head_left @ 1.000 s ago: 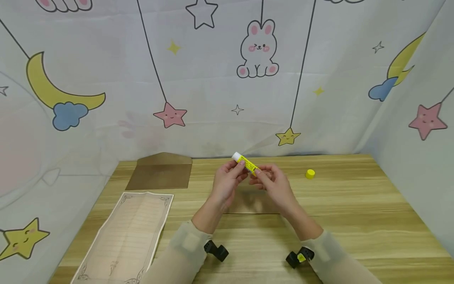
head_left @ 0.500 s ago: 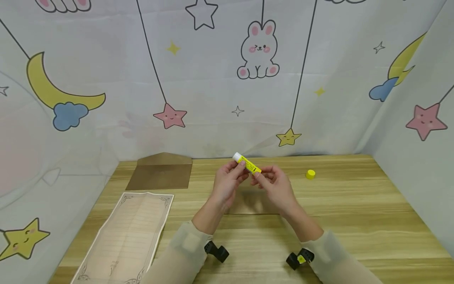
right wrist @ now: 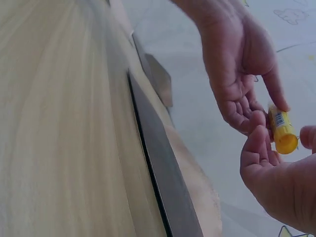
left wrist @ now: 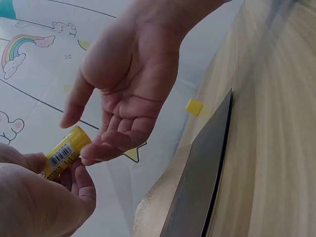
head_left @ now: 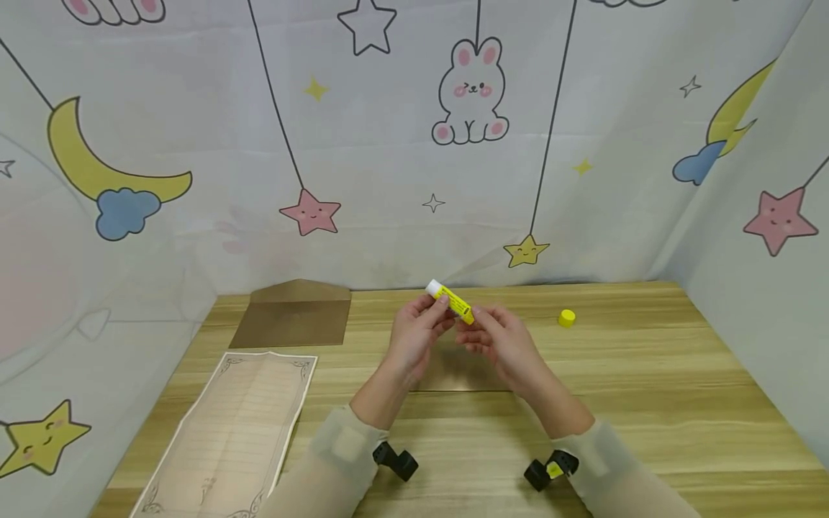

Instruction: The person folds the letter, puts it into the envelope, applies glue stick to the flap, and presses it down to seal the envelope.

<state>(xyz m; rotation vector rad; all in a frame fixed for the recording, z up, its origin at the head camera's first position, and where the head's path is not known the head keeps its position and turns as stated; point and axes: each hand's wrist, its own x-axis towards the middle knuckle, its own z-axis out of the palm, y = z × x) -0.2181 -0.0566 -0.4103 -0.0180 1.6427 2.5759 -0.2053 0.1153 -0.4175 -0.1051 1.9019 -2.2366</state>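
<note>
A yellow glue stick (head_left: 455,305) with a white end is held tilted above the table. My left hand (head_left: 414,337) pinches its barrel between thumb and fingers. Beside the yellow base, my right hand (head_left: 510,344) has its fingers loosely bent, and its thumb stands slightly off the stick in the right wrist view. The base (right wrist: 286,142) faces the right hand there. Beneath both hands lies a brown envelope (head_left: 460,373), partly hidden by them. The yellow cap (head_left: 566,318) sits apart on the table to the right.
Another brown envelope (head_left: 294,322) with its flap raised lies at the back left of the wooden table (head_left: 648,403). In front of it is a bordered sheet of letter paper (head_left: 236,432). A white patterned curtain (head_left: 388,144) hangs behind the table.
The right thumb and fingers have shifted at the glue stick's base, and the thumb has come off it. The left hand keeps its hold, nearly unmoved.
</note>
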